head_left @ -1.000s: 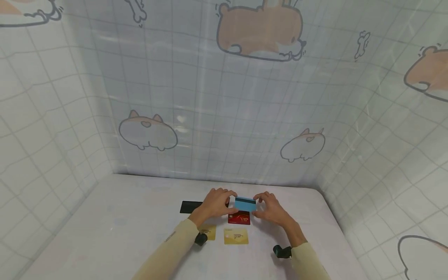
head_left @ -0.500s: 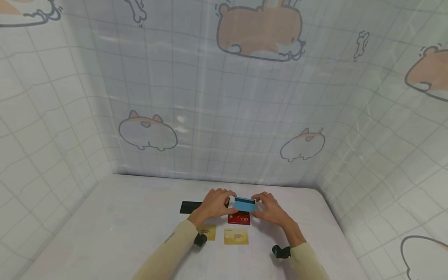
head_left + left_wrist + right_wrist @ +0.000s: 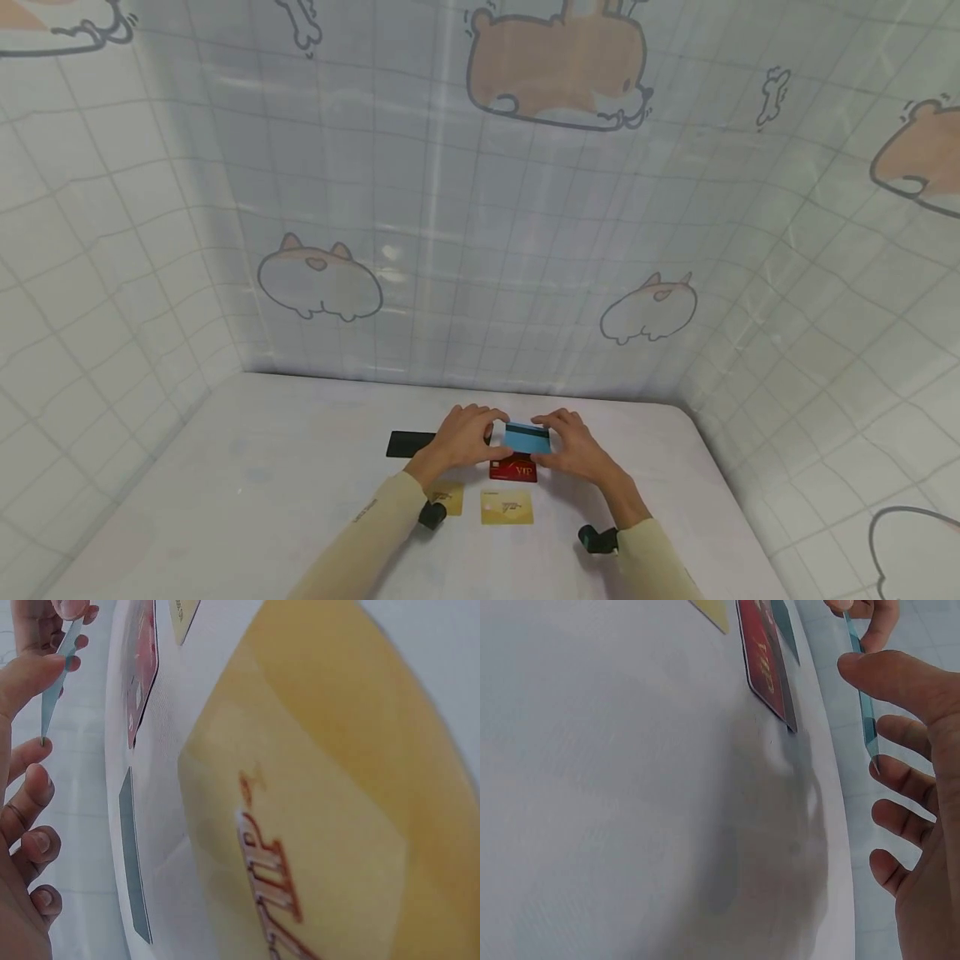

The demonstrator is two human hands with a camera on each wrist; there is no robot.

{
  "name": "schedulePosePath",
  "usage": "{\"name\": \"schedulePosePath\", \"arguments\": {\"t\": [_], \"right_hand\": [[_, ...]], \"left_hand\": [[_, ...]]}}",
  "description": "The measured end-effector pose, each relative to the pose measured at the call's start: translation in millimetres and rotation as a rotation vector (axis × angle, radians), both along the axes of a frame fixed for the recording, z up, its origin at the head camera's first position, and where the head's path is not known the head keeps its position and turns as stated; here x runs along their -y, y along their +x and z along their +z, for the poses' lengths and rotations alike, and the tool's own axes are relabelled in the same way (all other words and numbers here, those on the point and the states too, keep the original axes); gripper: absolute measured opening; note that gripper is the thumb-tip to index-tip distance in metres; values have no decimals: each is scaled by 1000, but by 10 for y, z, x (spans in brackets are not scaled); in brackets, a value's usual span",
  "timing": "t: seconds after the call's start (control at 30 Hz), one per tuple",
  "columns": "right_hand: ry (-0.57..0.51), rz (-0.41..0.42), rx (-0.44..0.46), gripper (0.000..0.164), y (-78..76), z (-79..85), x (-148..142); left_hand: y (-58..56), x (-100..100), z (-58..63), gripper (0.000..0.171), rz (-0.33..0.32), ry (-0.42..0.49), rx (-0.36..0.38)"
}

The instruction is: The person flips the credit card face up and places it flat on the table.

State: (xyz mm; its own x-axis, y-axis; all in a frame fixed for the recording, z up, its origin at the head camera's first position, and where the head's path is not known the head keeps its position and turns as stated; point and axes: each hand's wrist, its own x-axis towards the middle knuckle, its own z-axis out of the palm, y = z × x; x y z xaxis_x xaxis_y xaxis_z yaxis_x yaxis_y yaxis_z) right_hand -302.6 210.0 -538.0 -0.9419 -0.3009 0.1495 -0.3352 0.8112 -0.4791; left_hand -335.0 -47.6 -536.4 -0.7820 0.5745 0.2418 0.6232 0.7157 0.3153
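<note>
A light-blue card (image 3: pixel 527 438) with a dark stripe along its upper part is held up over the table between both hands. My left hand (image 3: pixel 467 435) pinches its left end between thumb and index finger. On the right end, my right hand (image 3: pixel 576 447) holds it with the thumb on the near side and fingers behind. The right wrist view shows the blue card (image 3: pixel 865 712) edge-on, above the tabletop. Just below it in the head view lies a red VIP card (image 3: pixel 513 471), its top edge partly covered.
Two yellow cards lie nearer the person: one yellow card (image 3: pixel 507 507) in the middle, the other yellow card (image 3: pixel 447 497) beside the left forearm. A flat black rectangle (image 3: pixel 408 443) lies left, partly behind the left hand. Patterned curtain walls (image 3: pixel 480 250) enclose the white table (image 3: pixel 285 483).
My right hand has shifted slightly left, its fingers and thumb now reaching further over the blue card's right end. My left hand and the cards on the table hold their places.
</note>
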Motion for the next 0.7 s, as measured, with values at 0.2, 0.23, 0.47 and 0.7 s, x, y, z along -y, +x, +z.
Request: {"name": "schedulePosePath", "arguments": {"t": [0.2,0.23,0.47,0.7], "right_hand": [[15,25,-11,57,27,22,29],[24,29,-12,57,33,23,35],[41,79,-27,57,76,45,55],[44,66,-12,51,97,42,61]], "left_hand": [[54,-33,0,56,11,-5,-6],[59,-37,-2,56,10,-7,-7],[107,-52,10,55,-1,-8,-5],[151,-58,29,58,-6,-11,4]]}}
